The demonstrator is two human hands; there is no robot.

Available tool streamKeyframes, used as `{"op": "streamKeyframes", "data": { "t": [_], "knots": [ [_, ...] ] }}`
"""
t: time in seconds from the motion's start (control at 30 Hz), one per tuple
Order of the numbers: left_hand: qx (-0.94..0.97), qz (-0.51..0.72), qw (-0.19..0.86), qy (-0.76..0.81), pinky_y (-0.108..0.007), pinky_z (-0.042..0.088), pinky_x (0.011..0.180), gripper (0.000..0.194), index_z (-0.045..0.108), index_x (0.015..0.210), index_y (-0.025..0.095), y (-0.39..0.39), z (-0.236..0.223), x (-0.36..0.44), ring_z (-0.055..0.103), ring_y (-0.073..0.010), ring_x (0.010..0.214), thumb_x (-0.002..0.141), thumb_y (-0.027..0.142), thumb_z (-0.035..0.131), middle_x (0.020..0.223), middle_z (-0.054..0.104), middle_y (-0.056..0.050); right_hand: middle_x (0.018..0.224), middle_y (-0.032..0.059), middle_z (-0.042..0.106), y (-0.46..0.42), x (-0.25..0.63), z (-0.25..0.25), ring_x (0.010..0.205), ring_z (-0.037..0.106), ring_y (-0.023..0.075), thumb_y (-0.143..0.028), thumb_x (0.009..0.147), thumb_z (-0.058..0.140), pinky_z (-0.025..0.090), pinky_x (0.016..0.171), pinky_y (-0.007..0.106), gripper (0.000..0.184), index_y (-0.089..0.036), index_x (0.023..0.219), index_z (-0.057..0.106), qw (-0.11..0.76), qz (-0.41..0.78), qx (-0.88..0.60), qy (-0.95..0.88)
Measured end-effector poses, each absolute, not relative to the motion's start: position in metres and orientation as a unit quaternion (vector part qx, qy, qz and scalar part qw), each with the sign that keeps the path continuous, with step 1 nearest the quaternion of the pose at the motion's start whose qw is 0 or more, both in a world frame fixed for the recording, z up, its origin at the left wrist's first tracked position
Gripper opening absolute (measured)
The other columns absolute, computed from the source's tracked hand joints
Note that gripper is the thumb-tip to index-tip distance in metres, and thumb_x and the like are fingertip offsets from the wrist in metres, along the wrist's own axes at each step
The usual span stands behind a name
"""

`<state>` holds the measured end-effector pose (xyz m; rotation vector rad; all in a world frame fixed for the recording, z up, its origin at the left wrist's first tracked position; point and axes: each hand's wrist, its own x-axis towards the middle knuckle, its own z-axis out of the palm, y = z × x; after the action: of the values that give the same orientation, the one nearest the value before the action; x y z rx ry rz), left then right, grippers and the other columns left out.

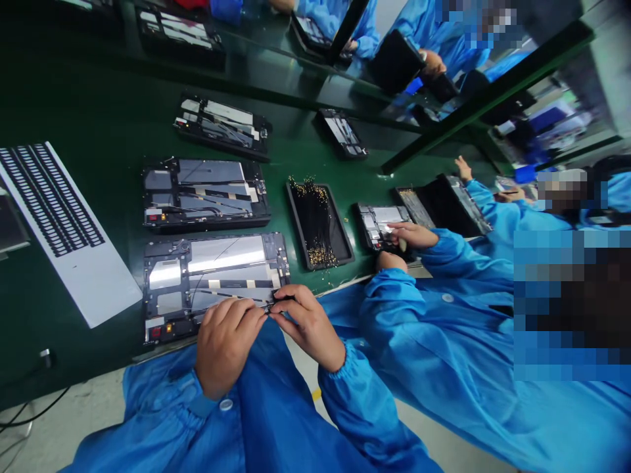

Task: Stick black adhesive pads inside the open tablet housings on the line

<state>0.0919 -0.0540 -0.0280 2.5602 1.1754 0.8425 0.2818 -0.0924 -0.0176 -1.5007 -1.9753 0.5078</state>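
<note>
An opened tablet [229, 253] lies at the table's front edge, its silver battery panels and flat ribbon cables bare. A loose thin dark wire curves over its left half. At its lower right corner my left hand [227, 341] and my right hand [308, 322] meet, fingertips almost touching. Both are closed in a pinch around a small piece of thin black cable [269, 307]; the fingers hide most of it. To the right of the tablet a black tray [348, 243] holds a bundle of thin black cables [318, 217] with gold-coloured ends.
Behind lie more opened tablets, stacked [207, 194] and farther back [221, 125]. A white sheet with rows of black stickers [98, 282] is at left. On my right, a co-worker's hand [417, 235] touches another opened device [379, 220]. A green frame post [488, 98] crosses behind.
</note>
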Motion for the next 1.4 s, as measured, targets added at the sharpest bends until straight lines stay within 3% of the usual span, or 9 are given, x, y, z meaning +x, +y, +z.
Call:
{"op": "streamKeyframes", "data": {
  "t": [0.43,0.73,0.87,0.93,1.0,1.03,1.17,1.27,1.4],
  "knots": [
    [0.866,0.298,0.113,0.385,-0.036,0.041,0.082,0.006,0.068,0.094,0.026,-0.053,-0.035,0.088,0.058,-0.021,0.097,0.092,0.026,0.062,0.097,0.072,0.002,0.11,0.0097,0.067,-0.091,0.281,-0.018,0.107,0.061,0.0225,-0.02,0.099,0.056,0.053,0.091,0.041,0.01,-0.021,0.104,0.064,0.293,0.177,-0.557,-0.757],
    [0.89,0.292,0.035,0.349,-0.036,0.044,0.085,0.014,0.071,0.097,0.025,-0.06,-0.042,0.087,0.062,-0.0216,0.098,0.092,0.018,0.06,0.1,0.073,-0.002,0.112,0.0102,0.072,-0.112,0.272,-0.046,0.118,0.065,0.0251,-0.013,0.094,0.059,0.058,0.098,0.047,0.033,-0.021,0.125,0.062,0.332,0.014,-0.513,-0.792],
    [0.892,0.258,0.034,0.37,-0.039,0.045,0.098,0.029,0.065,0.121,0.028,-0.063,-0.023,0.061,0.06,-0.0253,0.117,0.093,0.024,0.059,0.131,0.064,-0.006,0.122,0.0108,0.068,-0.114,0.278,-0.041,0.122,0.062,0.0262,-0.018,0.093,0.061,0.056,0.098,0.046,0.036,-0.024,0.128,0.063,0.318,0.05,-0.517,-0.793],
    [0.83,0.271,0.043,0.485,-0.046,0.042,0.108,0.054,0.047,0.144,0.028,-0.058,-0.015,0.036,0.048,-0.0317,0.135,0.092,0.034,0.06,0.152,0.046,-0.01,0.136,0.0122,0.06,-0.11,0.282,-0.041,0.129,0.056,0.0265,-0.023,0.095,0.057,0.052,0.104,0.048,0.039,-0.025,0.134,0.059,0.35,0.107,-0.579,-0.729],
    [0.728,0.29,0.077,0.616,-0.055,0.034,0.115,0.073,0.028,0.155,0.021,-0.051,-0.016,0.011,0.036,-0.0367,0.144,0.092,0.048,0.056,0.159,0.034,-0.015,0.145,0.0142,0.052,-0.103,0.283,-0.048,0.135,0.05,0.0274,-0.031,0.099,0.052,0.046,0.11,0.051,0.042,-0.023,0.14,0.054,0.378,0.15,-0.654,-0.638],
    [0.685,0.289,0.118,0.658,-0.056,0.032,0.117,0.076,0.025,0.156,0.017,-0.048,-0.02,0.001,0.035,-0.037,0.145,0.093,0.053,0.051,0.158,0.035,-0.017,0.145,0.0148,0.052,-0.099,0.282,-0.054,0.137,0.048,0.0275,-0.034,0.101,0.048,0.043,0.113,0.052,0.043,-0.022,0.141,0.053,0.385,0.169,-0.678,-0.603],
    [0.609,0.281,0.309,0.674,-0.048,0.031,0.121,0.071,0.035,0.151,0.014,-0.044,-0.045,-0.013,0.042,-0.0288,0.142,0.096,0.059,0.036,0.154,0.044,-0.015,0.146,0.0142,0.053,-0.09,0.268,-0.077,0.139,0.046,0.0259,-0.045,0.104,0.035,0.035,0.119,0.051,0.051,-0.017,0.141,0.055,0.414,0.249,-0.694,-0.534],
    [0.556,0.324,0.34,0.686,-0.044,0.026,0.123,0.071,0.032,0.153,0.015,-0.054,-0.05,-0.009,0.033,-0.0261,0.148,0.096,0.057,0.037,0.16,0.035,-0.013,0.149,0.0141,0.051,-0.097,0.258,-0.081,0.141,0.043,0.0267,-0.052,0.102,0.036,0.031,0.121,0.049,0.058,-0.014,0.143,0.053,0.438,0.276,-0.699,-0.494],
    [0.533,0.365,0.344,0.682,-0.043,0.024,0.124,0.067,0.033,0.153,0.027,-0.061,-0.025,-0.009,0.031,-0.0236,0.149,0.094,0.058,0.041,0.16,0.035,-0.004,0.144,0.0122,0.056,-0.097,0.263,-0.057,0.138,0.048,0.026,-0.052,0.101,0.038,0.035,0.118,0.044,0.056,-0.017,0.141,0.056,0.442,0.293,-0.691,-0.491]
  ]
}}
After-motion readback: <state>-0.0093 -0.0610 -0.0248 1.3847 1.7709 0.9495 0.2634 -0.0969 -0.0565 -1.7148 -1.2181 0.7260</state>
